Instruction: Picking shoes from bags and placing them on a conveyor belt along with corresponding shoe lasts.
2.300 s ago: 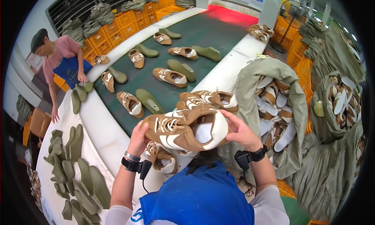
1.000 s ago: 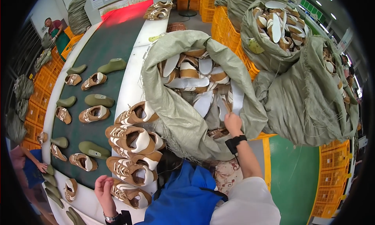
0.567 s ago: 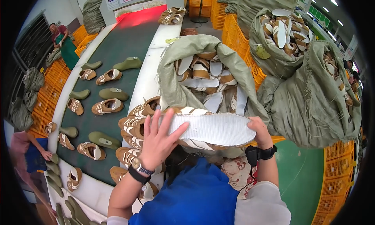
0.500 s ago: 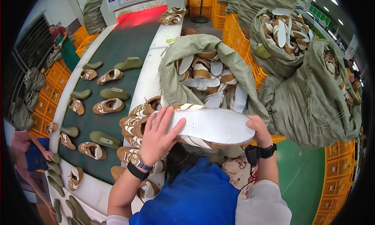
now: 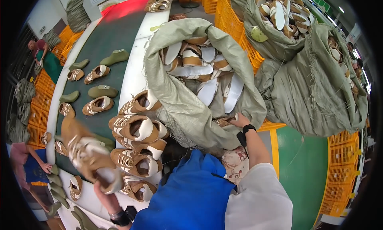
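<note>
A brown and white shoe upper (image 5: 93,160), smeared by motion, is in my left hand (image 5: 107,198) at its heel end, above the near side of the green belt. Another brown shape beyond it blurs into it; I cannot tell whether that is a second upper. My right hand (image 5: 240,120) is at the near inside of an open grey-green sack (image 5: 167,110), its fingers curled at a brown shoe upper (image 5: 222,121), partly hidden. More shoe uppers (image 5: 192,57) with white soles lie in the sack. Between sack and belt, several uppers (image 5: 135,128) are stacked on the white ledge.
On the dark green belt (image 5: 119,34) stand shoe uppers and green lasts (image 5: 103,91). Two more full sacks (image 5: 303,82) are at the right, by orange crates (image 5: 343,166). A co-worker's hand (image 5: 46,167) rests near lasts at the far left; another person (image 5: 42,54) stands farther back.
My left hand has swung left and nearer with a shoe upper, away from the sack. My right hand has let go of the upper both hands held and moved into the sack's near side.
</note>
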`<action>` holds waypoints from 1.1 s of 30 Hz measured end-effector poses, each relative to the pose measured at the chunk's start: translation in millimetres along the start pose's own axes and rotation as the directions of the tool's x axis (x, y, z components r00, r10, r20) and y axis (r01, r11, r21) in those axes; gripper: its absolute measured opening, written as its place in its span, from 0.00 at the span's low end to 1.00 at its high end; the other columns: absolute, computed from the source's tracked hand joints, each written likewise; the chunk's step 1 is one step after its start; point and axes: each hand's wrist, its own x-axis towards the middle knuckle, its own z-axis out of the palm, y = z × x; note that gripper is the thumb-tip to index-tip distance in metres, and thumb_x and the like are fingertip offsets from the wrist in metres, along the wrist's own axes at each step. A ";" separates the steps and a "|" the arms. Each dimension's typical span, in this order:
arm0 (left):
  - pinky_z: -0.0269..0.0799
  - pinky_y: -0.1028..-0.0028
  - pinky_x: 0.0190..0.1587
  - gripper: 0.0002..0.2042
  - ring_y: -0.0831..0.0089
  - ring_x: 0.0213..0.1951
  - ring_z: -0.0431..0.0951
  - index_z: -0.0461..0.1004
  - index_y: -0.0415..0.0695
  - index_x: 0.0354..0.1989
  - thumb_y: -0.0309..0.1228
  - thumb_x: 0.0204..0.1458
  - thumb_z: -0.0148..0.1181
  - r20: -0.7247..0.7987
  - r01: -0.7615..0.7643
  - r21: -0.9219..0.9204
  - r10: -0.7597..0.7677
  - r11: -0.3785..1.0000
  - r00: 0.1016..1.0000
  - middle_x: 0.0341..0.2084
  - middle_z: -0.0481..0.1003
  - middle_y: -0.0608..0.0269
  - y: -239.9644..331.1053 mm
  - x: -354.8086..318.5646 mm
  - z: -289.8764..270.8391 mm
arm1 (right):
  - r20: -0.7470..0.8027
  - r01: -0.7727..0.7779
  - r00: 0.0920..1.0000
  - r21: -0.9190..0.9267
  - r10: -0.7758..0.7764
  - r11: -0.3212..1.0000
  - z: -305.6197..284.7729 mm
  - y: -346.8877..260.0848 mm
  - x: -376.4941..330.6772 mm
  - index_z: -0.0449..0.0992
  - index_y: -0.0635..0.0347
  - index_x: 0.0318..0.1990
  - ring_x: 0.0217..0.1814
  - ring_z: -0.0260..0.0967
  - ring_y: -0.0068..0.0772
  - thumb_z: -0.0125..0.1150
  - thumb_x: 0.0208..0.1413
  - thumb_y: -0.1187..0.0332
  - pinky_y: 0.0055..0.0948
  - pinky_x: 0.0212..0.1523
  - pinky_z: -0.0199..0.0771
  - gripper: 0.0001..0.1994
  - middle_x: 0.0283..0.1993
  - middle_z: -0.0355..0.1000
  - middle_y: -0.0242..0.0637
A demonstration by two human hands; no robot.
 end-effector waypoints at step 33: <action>0.49 0.67 0.60 0.38 0.58 0.59 0.55 0.50 0.35 0.59 0.31 0.40 0.64 -0.103 -0.188 0.662 0.337 0.726 0.936 0.57 0.54 0.47 -48.3 -105.0 -74.9 | -0.543 0.985 0.132 0.164 -0.829 0.049 21.0 -397.8 -251.9 0.69 0.65 0.44 0.44 0.61 0.47 0.55 0.45 0.71 0.37 0.47 0.60 0.17 0.40 0.66 0.46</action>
